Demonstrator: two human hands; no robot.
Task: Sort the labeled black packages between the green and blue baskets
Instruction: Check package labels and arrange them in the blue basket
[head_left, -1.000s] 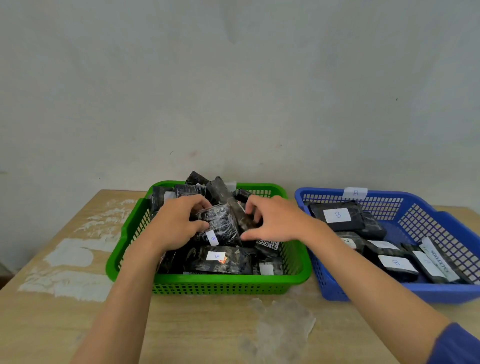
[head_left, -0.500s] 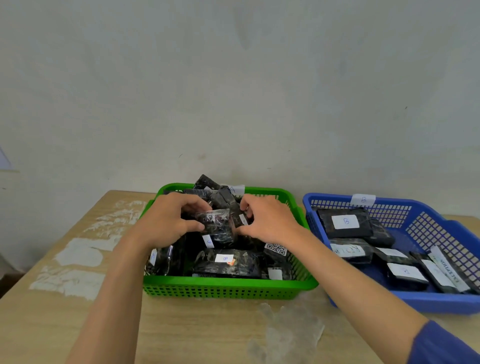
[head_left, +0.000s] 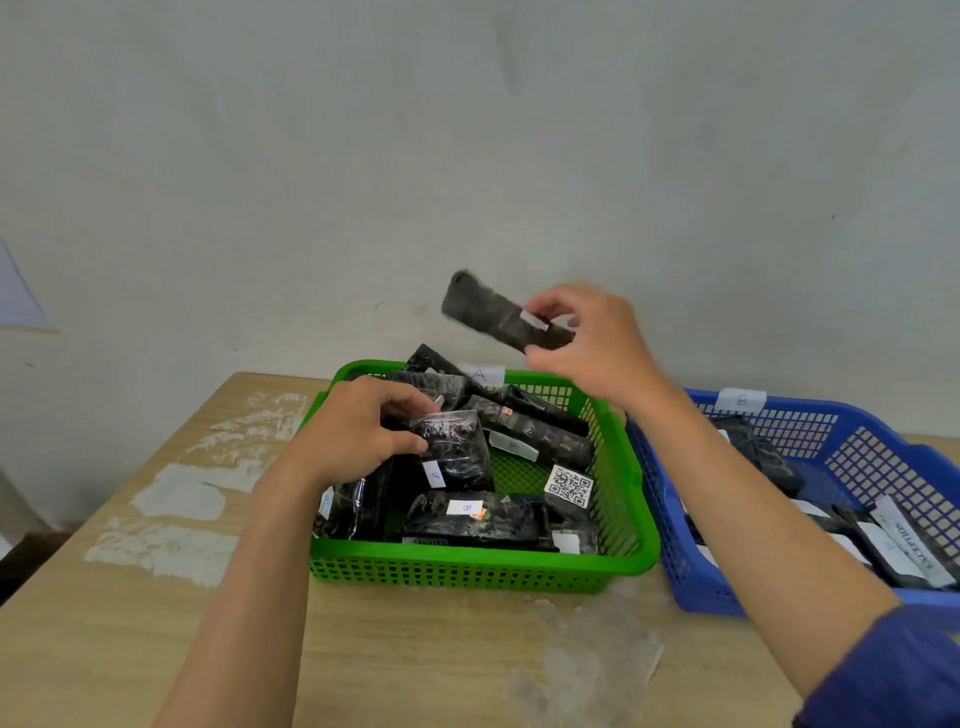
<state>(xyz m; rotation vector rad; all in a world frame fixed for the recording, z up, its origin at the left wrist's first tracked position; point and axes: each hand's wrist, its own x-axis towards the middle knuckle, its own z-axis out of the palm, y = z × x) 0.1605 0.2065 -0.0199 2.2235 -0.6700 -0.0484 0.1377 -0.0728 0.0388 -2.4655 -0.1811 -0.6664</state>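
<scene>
Package aloft above the green basket, pinched in the right hand, label blurred; left hand grips another package inside that basket. Smart play: read the letter first; a B goes right of the green basket, into the blue basket.

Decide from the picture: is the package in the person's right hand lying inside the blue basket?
No, the right hand holds the long black package in the air above the green basket, left of the blue basket.
</scene>
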